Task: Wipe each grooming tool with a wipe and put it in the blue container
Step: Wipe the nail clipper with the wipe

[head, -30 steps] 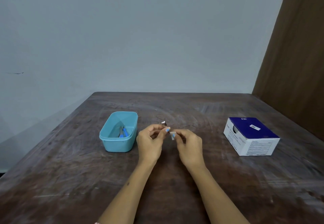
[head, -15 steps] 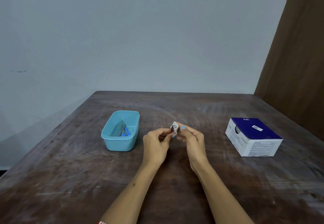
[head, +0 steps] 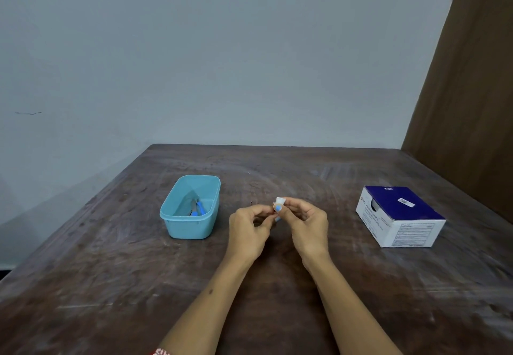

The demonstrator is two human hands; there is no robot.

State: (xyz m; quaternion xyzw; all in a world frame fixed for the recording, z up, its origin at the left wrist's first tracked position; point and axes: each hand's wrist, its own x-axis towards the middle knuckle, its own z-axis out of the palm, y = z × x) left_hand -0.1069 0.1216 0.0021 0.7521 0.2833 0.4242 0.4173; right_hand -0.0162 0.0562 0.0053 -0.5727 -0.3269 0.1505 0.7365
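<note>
Dark, scuffed wooden table (head: pixel 277 313) set against a pale grey-blue wall (head: pixel 222 49), with a brown panel (head: pixel 472 91) at the right edge.

Two bare hands meeting above the table's middle, fingertips almost touching. Right hand (head: pixel 308 227) with fingers curled, pinching one small white wipe (head: pixel 279 201) at its fingertips. Left hand (head: pixel 248 229) also curled, pinching something small against the wipe; one grooming tool presumably, but nearly all hidden behind fingers and wipe, so kind and shape impossible to tell. Blue-painted nails visible at the pinch. Both forearms cut off by the bottom edge; a scrap of red and white at the left wrist (head: pixel 161 352), too clipped to identify.

Left of the hands, well apart: one blue container (head: pixel 191 225), open-topped, rectangular with rounded corners. Inside, one blue-handled tool (head: pixel 200 208) beside one grey metal tool (head: pixel 193 207), lying touching each other; exact kinds hard to make out.

Right of the hands, further off: one box (head: pixel 399 216), dark blue on top, white on the sides, with a small white sticker on the lid. "BD" legible on the top and on the left side; remaining print too small and blurred to read.
</note>
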